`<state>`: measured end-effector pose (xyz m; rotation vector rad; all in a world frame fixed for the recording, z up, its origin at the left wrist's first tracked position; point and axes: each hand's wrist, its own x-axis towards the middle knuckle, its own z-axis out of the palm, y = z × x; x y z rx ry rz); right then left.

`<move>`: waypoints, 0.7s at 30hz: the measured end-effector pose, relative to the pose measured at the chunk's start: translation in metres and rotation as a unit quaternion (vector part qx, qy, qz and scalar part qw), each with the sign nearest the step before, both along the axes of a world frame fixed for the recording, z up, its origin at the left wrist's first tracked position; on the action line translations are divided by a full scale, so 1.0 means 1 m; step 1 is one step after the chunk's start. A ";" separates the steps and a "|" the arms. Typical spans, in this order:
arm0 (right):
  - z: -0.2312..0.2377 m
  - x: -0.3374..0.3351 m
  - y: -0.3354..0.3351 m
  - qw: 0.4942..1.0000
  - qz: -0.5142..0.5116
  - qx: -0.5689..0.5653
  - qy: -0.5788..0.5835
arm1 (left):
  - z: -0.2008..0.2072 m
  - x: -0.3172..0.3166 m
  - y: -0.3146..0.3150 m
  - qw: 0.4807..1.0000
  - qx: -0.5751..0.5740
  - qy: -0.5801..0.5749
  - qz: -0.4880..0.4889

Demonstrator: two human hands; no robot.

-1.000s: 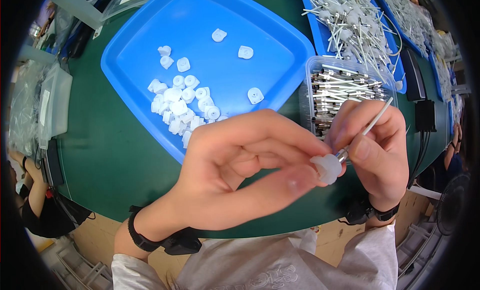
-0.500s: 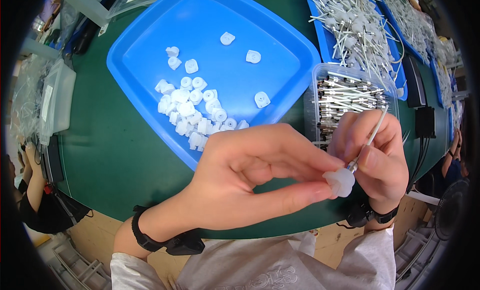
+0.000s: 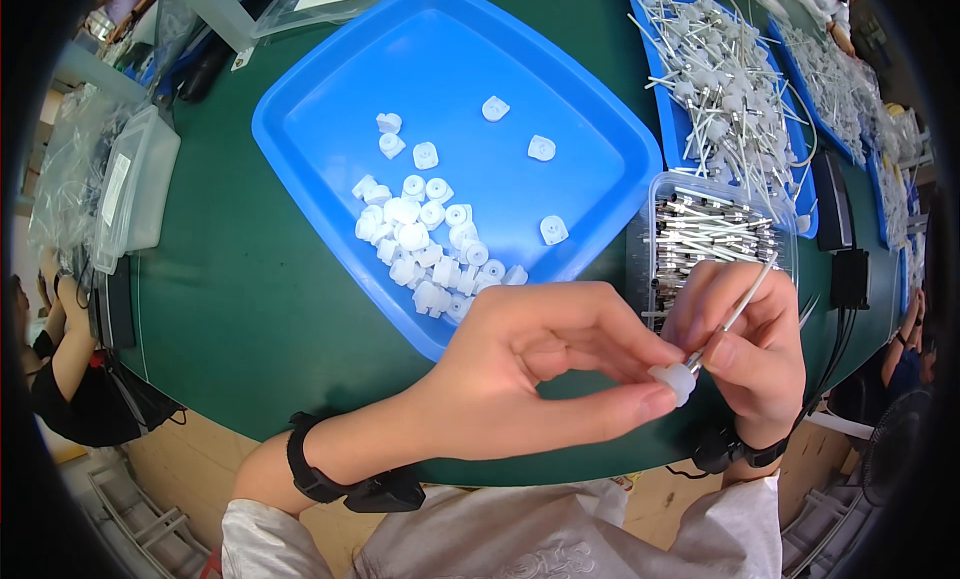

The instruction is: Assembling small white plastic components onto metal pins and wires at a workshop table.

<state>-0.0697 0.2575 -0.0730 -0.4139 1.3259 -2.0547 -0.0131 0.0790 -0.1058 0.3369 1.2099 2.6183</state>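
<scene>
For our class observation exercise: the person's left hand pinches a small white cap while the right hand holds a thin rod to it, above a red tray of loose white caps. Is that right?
Not quite: the tray is blue, not red, as the head view shows. The rest holds: the left hand pinches the white cap, and the right hand holds the thin rod to it.

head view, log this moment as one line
left hand pinches white cap | right hand holds thin rod at cap | over green table

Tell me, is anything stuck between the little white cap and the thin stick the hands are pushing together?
Nothing visible. The left hand pinches the small white cap at its fingertips, and the right hand holds the thin white pin with its metal tip right at the cap. No other part lies between them.
</scene>
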 end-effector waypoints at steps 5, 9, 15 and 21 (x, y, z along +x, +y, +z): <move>0.002 -0.001 0.001 1.000 0.011 -0.008 -0.007 | 0.002 -0.001 0.000 1.000 -0.004 -0.008 0.000; -0.001 -0.001 0.001 0.999 0.025 -0.023 -0.017 | -0.001 0.000 -0.001 1.000 0.006 -0.006 -0.009; -0.003 -0.003 0.002 1.000 0.027 -0.008 -0.012 | -0.001 0.001 -0.002 0.999 0.001 -0.032 -0.016; 0.002 -0.003 0.004 0.998 0.028 -0.011 -0.058 | 0.007 0.000 -0.002 0.999 -0.008 -0.034 -0.014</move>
